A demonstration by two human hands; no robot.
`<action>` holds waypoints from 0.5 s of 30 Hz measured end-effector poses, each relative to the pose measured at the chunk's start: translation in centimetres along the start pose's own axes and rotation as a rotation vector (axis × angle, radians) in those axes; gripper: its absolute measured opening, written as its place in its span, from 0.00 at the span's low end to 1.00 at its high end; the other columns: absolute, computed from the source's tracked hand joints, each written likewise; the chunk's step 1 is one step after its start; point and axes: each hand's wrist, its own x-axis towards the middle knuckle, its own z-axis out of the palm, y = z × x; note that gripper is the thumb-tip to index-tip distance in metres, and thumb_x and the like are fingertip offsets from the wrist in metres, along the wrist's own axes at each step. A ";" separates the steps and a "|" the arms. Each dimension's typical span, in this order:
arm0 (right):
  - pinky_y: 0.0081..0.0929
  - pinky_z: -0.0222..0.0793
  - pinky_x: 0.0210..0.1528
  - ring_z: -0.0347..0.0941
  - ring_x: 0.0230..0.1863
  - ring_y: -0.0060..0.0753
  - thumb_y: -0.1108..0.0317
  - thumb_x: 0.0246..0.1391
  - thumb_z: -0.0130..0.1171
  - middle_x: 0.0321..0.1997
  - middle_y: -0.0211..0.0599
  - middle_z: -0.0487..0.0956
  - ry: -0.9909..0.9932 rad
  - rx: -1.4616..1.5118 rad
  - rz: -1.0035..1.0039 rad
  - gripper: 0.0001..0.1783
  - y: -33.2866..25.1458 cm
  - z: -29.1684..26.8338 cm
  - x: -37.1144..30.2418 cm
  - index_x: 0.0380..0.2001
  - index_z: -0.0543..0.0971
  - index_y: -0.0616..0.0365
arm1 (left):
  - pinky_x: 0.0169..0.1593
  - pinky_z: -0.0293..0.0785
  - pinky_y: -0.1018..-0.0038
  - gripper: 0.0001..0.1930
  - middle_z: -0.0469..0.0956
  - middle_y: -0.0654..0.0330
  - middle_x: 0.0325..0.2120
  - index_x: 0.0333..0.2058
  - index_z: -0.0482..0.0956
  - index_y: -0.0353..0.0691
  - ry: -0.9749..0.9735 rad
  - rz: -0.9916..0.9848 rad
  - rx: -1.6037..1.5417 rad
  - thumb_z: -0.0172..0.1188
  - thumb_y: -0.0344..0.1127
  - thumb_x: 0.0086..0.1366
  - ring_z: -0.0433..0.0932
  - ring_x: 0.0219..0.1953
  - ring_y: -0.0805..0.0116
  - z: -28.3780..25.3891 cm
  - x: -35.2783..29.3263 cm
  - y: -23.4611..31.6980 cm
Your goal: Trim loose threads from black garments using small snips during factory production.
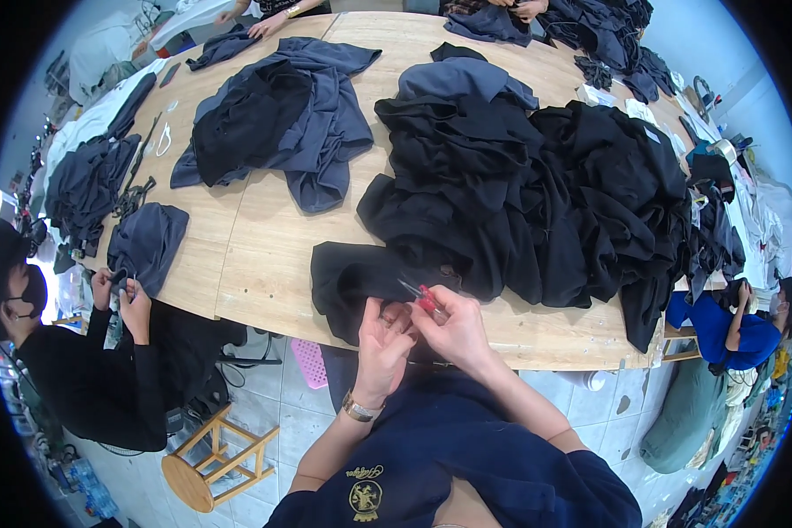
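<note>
My right hand (458, 333) is closed around a pair of thread snips (426, 301) with red handles. The metal blades point away from me and to the left, over black cloth. Close against it, my left hand (384, 341) is turned palm up with curled fingers; whatever they hold, if anything, is hidden. A watch (361, 407) is on my left wrist. A black garment piece (350, 280) lies at the table edge just beyond both hands. Its right side meets a large heap of black garments (466, 176).
Grey and black garments (277, 132) lie across the wooden table (260, 251). A co-worker on the left handles dark cloth (148, 242); another in blue sits far right. Other people's hands work at the far edge. A wooden stool (204, 475) stands at the lower left.
</note>
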 end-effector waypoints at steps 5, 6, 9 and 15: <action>0.18 0.55 0.17 0.59 0.14 0.12 0.71 0.46 0.60 0.11 0.30 0.68 -0.020 0.198 -0.121 0.06 1.0 0.3 -0.9 0.26 0.77 0.63 | 0.52 0.67 0.74 0.23 0.68 0.57 0.45 0.54 0.59 0.39 -0.002 -0.012 -0.235 0.46 0.21 0.58 0.68 0.51 0.66 0.0 0.5 0.8; 0.17 0.54 0.17 0.57 0.14 0.11 0.71 0.45 0.60 0.11 0.28 0.67 -0.083 0.238 -0.102 0.06 0.7 0.0 -1.1 0.25 0.76 0.62 | 0.52 0.68 0.72 0.22 0.69 0.56 0.45 0.54 0.60 0.39 0.035 -0.041 -0.274 0.46 0.24 0.60 0.71 0.49 0.66 0.2 0.6 1.2; 0.16 0.53 0.18 0.55 0.16 0.10 0.72 0.43 0.60 0.12 0.24 0.64 -0.210 0.242 -0.078 0.05 -0.1 -1.3 -1.7 0.23 0.75 0.62 | 0.51 0.72 0.73 0.18 0.72 0.56 0.45 0.53 0.63 0.40 0.136 -0.068 -0.292 0.47 0.27 0.64 0.75 0.46 0.66 -0.4 0.7 1.1; 0.12 0.52 0.21 0.57 0.19 0.07 0.72 0.45 0.63 0.18 0.18 0.67 -0.300 0.460 -0.091 0.08 -0.5 -2.3 -1.9 0.24 0.73 0.61 | 0.50 0.75 0.81 0.20 0.73 0.57 0.43 0.52 0.64 0.38 0.122 -0.050 -0.233 0.49 0.19 0.62 0.75 0.46 0.71 -0.2 1.0 1.3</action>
